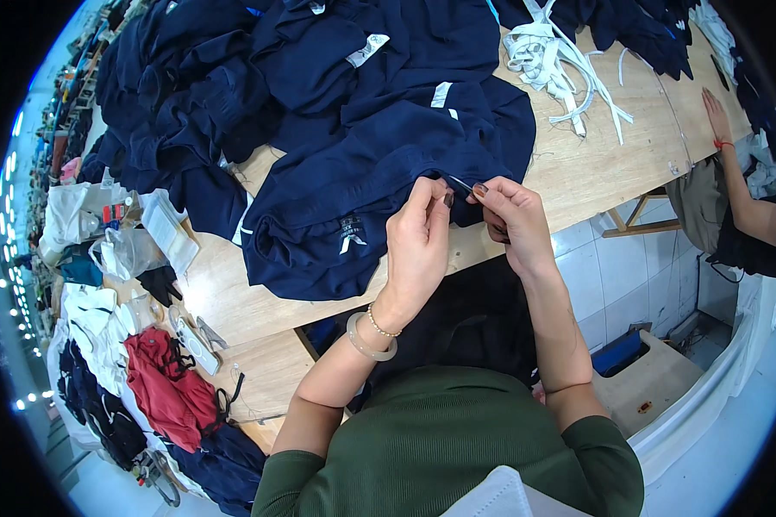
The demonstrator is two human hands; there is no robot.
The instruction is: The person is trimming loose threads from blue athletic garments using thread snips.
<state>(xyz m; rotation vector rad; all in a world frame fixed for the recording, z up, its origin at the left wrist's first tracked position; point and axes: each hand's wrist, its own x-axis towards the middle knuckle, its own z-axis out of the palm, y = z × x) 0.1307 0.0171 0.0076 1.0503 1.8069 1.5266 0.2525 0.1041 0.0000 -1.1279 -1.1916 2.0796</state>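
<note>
A navy blue garment (319,198) with a gathered waistband and a dark printed label lies at the table's near edge. At its right end my left hand (421,237) pinches the waistband edge between thumb and fingertips. My right hand (519,222) is closed beside it, almost touching the left fingertips. From the right fingers a small pointed metal tool (460,183) reaches toward the pinched cloth. Most of the tool is hidden in the hand, so its exact kind does not show.
More navy garments (181,86) are heaped at the far left. White drawstrings (547,65) lie tangled at the far right of the wooden table (612,155). A red bag (168,388) and a phone (197,346) sit at left. Another person's hand (716,114) rests on the table at right.
</note>
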